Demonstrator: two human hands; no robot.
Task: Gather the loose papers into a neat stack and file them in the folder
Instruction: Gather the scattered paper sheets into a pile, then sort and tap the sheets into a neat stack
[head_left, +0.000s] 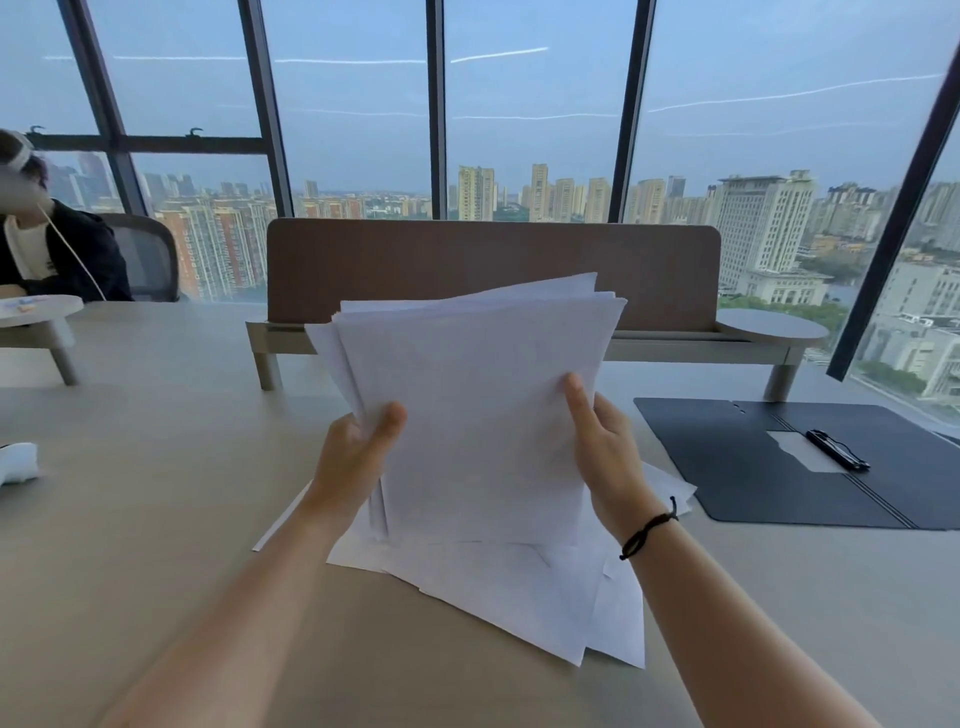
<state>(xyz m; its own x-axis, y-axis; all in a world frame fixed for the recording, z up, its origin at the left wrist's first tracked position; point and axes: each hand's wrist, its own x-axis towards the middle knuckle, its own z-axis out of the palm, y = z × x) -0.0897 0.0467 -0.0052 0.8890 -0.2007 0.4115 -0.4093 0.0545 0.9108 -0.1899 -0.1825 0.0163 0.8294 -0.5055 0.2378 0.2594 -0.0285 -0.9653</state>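
A wide beige table (156, 467) runs beneath floor-to-ceiling windows (535, 130) over a city skyline; a brown divider panel (493, 260) stands across its far side, and a second person (47, 249) in a dark jacket sits at far left; to your right, well apart from your hands, the dark folder (769, 467) lies open and flat on the table, its black clip (837, 450) resting near the spine; in front of you, you hold a bundle of white papers (478, 405) upright, its lower edge standing on loose sheets (519, 587) fanned unevenly across the table; your left hand (353, 457) grips the bundle's left edge, thumb curled onto the front, fingers hidden behind; your right hand (608, 447) grips the right edge, thumb pressed up the front face, fingers wrapped behind; a black cord bracelet (647, 530) circles your right wrist.
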